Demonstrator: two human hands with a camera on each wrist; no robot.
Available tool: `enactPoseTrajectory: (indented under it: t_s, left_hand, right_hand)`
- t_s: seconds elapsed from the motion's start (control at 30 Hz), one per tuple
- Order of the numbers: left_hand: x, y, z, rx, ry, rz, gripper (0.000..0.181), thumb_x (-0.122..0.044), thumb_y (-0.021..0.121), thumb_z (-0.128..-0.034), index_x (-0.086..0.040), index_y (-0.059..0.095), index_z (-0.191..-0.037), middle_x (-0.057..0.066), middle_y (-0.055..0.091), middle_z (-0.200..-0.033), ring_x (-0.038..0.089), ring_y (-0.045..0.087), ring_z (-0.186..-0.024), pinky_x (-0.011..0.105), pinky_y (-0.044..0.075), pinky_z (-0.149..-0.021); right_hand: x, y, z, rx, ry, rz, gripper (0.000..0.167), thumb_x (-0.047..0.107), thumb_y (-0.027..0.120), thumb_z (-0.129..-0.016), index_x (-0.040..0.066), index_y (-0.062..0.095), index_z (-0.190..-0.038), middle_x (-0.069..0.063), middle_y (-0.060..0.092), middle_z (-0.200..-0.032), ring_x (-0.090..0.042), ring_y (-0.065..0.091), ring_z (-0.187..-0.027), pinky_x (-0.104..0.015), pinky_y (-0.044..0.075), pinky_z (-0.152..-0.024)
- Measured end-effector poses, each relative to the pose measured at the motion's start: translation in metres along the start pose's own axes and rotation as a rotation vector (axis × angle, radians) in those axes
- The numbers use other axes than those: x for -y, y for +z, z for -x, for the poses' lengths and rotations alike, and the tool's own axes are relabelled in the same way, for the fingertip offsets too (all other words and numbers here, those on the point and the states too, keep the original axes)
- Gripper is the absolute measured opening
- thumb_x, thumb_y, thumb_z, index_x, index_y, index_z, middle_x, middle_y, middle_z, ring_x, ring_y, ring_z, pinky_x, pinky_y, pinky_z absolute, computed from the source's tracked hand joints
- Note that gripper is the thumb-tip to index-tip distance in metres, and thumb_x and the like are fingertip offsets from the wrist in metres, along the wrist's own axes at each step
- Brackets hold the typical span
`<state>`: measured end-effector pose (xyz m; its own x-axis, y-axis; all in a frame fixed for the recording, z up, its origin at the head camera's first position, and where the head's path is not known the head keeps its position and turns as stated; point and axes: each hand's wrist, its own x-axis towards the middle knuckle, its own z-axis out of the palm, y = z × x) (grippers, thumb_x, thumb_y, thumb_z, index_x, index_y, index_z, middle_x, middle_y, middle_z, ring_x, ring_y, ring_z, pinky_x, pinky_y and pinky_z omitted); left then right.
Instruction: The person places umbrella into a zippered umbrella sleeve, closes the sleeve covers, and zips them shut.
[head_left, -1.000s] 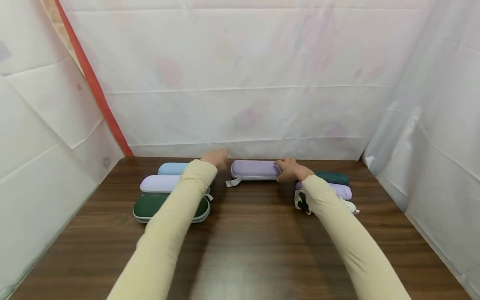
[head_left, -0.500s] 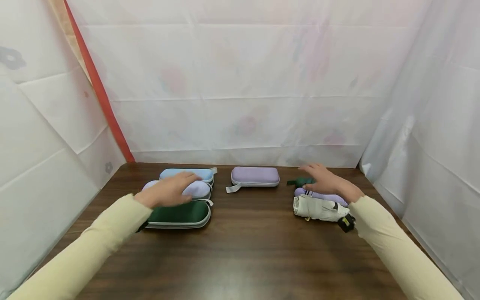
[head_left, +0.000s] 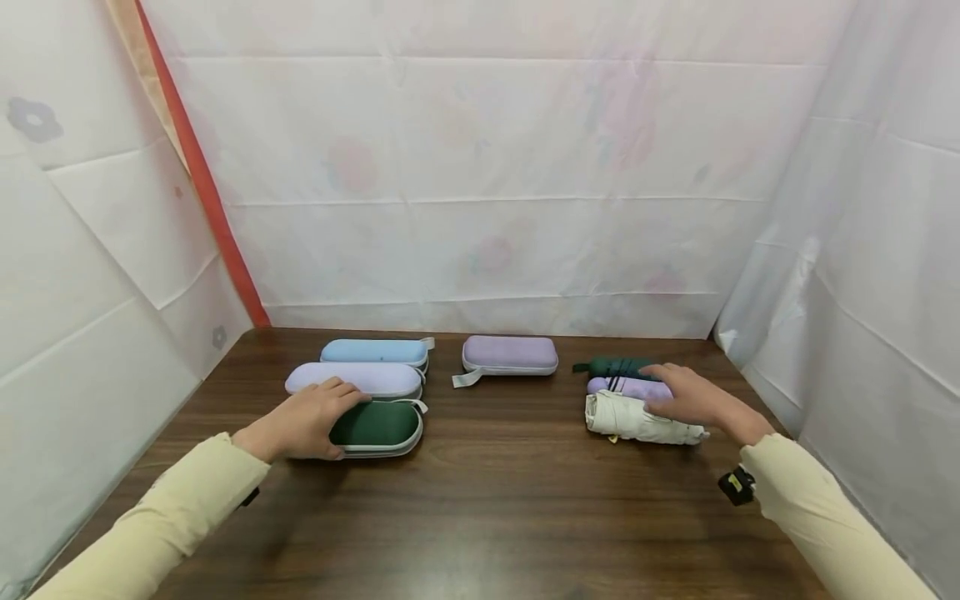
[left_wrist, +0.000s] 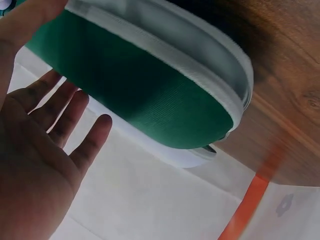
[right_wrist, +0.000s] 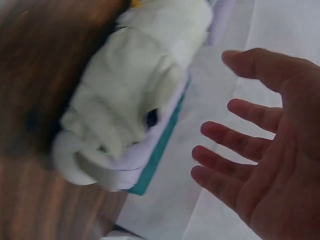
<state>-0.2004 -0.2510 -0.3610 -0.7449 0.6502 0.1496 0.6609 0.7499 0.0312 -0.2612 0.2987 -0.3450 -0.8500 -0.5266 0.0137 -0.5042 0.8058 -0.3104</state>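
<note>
My left hand is at the left end of a dark green zip case, thumb on the near side and fingers over the far side. In the left wrist view the fingers are extended around the green case without a clear grip. Behind it lie a lavender zip case and a light blue one. My right hand hovers with spread fingers beside a folded off-white umbrella. In the right wrist view a gap separates the fingers from that umbrella.
Beyond the white umbrella lie a lilac folded umbrella and a dark green one. A mauve zip case sits at the table's back middle. White curtains enclose the brown table at the back and sides.
Both hands have drawn back from the far edge and moved apart. The left has come down to the green case, the right to the umbrellas. The mauve case stays at the back.
</note>
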Motion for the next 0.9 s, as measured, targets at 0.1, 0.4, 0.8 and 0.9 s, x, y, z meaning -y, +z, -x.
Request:
enactPoseTrajectory:
  t_s: [0.1, 0.4, 0.8, 0.9]
  left_hand:
    - [0.0, 0.004, 0.003, 0.001, 0.0, -0.01, 0.071, -0.02, 0.088, -0.0604, 0.003, 0.057, -0.12, 0.011, 0.058, -0.112, 0.029, 0.051, -0.104, 0.049, 0.045, -0.081]
    - [0.002, 0.008, 0.006, -0.055, 0.0, -0.047, 0.071, -0.019, 0.089, -0.0594, 0.002, 0.058, -0.12, 0.011, 0.059, -0.111, 0.029, 0.052, -0.103, 0.049, 0.045, -0.078]
    - [0.01, 0.006, 0.006, 0.026, -0.106, 0.12, 0.068, -0.014, 0.085, -0.0665, -0.002, 0.055, -0.127, 0.011, 0.058, -0.122, 0.03, 0.052, -0.111, 0.054, 0.04, -0.089]
    - [0.012, 0.004, 0.007, 0.034, -0.117, 0.162, 0.067, -0.013, 0.085, -0.0652, -0.004, 0.058, -0.126, 0.011, 0.058, -0.121, 0.029, 0.053, -0.11, 0.051, 0.042, -0.088]
  right_hand:
    - [-0.008, 0.012, 0.003, -0.016, -0.014, 0.027, 0.058, 0.022, 0.073, -0.084, -0.007, 0.05, -0.129, -0.029, 0.05, -0.124, -0.048, 0.046, -0.114, -0.056, 0.042, -0.086]
    - [-0.014, 0.041, 0.002, -0.134, -0.046, 0.172, 0.059, 0.021, 0.083, -0.07, 0.002, 0.06, -0.121, -0.012, 0.055, -0.104, -0.024, 0.054, -0.089, -0.041, 0.048, -0.066]
    - [-0.015, 0.058, -0.002, -0.273, -0.124, 0.267, 0.067, 0.02, 0.092, -0.052, 0.005, 0.063, -0.11, -0.004, 0.053, -0.09, -0.019, 0.052, -0.077, -0.039, 0.046, -0.062]
    - [-0.014, 0.059, -0.003, -0.271, -0.121, 0.283, 0.065, 0.02, 0.092, -0.052, 0.005, 0.063, -0.109, -0.005, 0.054, -0.091, -0.02, 0.054, -0.077, -0.04, 0.047, -0.062]
